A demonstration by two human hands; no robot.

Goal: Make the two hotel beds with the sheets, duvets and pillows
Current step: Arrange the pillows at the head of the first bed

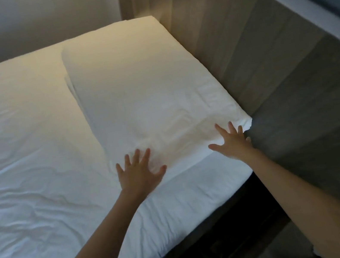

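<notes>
A white pillow [141,88] lies flat at the head of the bed, its long side against the wooden headboard [266,61]. Under it the mattress is covered by a white sheet [21,155] with soft creases. My left hand [139,170] presses flat with spread fingers on the pillow's near edge. Also spread and flat, my right hand [233,139] presses on the pillow's near right corner beside the headboard. Neither hand holds anything.
The headboard runs diagonally along the right side, with a pale ledge [301,5] on top. A wall [32,23] stands behind the bed's far side. A dark gap [241,241] lies below the mattress's near edge, by the floor.
</notes>
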